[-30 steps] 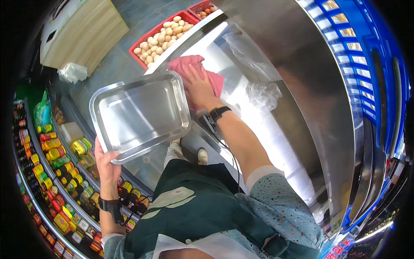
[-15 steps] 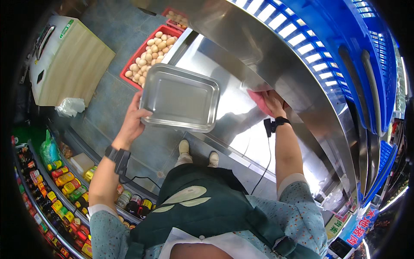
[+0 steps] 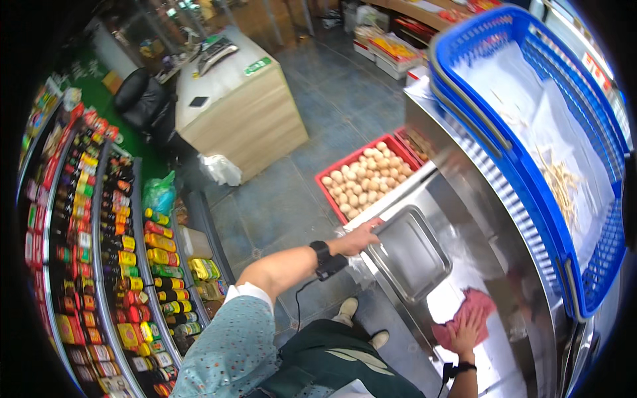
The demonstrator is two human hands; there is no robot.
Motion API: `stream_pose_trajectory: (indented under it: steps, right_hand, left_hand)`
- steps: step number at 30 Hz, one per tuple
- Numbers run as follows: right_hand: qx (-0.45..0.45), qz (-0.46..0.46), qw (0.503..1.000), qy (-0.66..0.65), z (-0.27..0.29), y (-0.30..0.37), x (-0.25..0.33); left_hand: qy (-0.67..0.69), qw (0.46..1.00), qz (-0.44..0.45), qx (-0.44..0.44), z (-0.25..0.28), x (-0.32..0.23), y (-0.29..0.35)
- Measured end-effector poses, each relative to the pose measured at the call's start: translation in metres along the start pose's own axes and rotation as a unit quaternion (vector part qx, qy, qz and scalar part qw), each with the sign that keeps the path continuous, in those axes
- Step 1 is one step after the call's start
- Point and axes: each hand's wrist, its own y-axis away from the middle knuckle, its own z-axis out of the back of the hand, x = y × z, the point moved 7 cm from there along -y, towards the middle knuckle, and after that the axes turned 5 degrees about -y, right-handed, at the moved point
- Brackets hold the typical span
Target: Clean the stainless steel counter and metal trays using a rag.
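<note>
My left hand point(image 3: 358, 239) grips a shallow rectangular metal tray point(image 3: 406, 255) by its near left corner. The tray lies over the steel counter point(image 3: 503, 361); whether its base touches the counter is hidden. Its inside shows bare metal. To the right of the tray, my right hand point(image 3: 464, 331) presses flat on a crumpled pink cloth point(image 3: 479, 306), fingers spread. The cloth lies on the steel surface. Below my left hand, a bit of clear plastic bag point(image 3: 361, 272) hangs at the counter's edge.
A red crate of eggs point(image 3: 365, 179) stands just beyond the tray. At right, a big blue basket point(image 3: 524, 179) with white lining rises above a steel ledge. Shelves of bottles point(image 3: 133, 265) line the left side. A wood-sided desk point(image 3: 242, 126) stands farther off.
My view has swung left and up. The tray has moved from over the floor side onto the counter area, still in my left hand. My right hand has come out from under the ledge with the cloth.
</note>
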Motion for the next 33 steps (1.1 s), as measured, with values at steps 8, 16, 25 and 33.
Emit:
stream_pose_trajectory:
  steps: [8, 16, 25, 33]
  right_hand:
    - [0.016, -0.014, 0.999, 0.033, 0.003, -0.006, -0.003]
    - [-0.058, 0.011, 0.995, -0.082, -0.014, 0.004, -0.018]
    - [0.028, -0.097, 0.995, -0.001, -0.010, -0.007, 0.020]
    - [0.019, 0.062, 0.998, -0.015, -0.006, 0.020, 0.010]
  left_hand:
    - [-0.412, 0.891, -0.129, -0.137, 0.010, 0.014, -0.009]
    - [-0.537, 0.829, -0.087, -0.132, 0.007, 0.005, 0.007]
    - [-0.671, 0.728, -0.073, -0.125, 0.005, -0.017, -0.005]
    - [-0.597, 0.736, -0.309, -0.078, -0.106, -0.058, 0.025]
